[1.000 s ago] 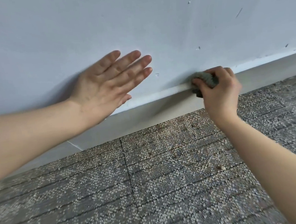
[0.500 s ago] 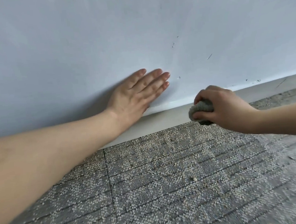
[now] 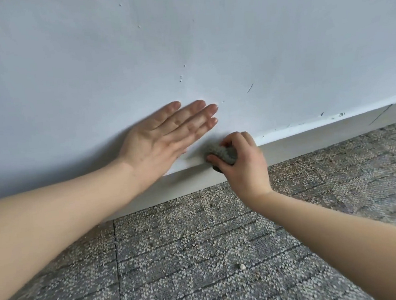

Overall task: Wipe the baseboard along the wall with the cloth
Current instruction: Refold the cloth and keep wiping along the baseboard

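Note:
A pale baseboard (image 3: 312, 142) runs along the foot of the white wall (image 3: 181, 42), rising toward the right. My right hand (image 3: 246, 164) grips a bunched grey cloth (image 3: 224, 153) and presses it against the baseboard's top edge near the middle of the view. My left hand (image 3: 167, 138) lies flat on the wall just left of the cloth, fingers together and pointing right, holding nothing. Part of the cloth is hidden under my right fingers.
Grey speckled carpet tiles (image 3: 190, 259) cover the floor up to the baseboard, with a small crumb (image 3: 241, 266) lying on them. The wall bears small scuffs and chips (image 3: 250, 88), and dark marks (image 3: 334, 116) dot the baseboard's top edge to the right.
My right hand lifted the cloth off the baseboard half a second ago and has now pressed it back on the top edge, closer to my left hand. My left hand stays flat on the wall.

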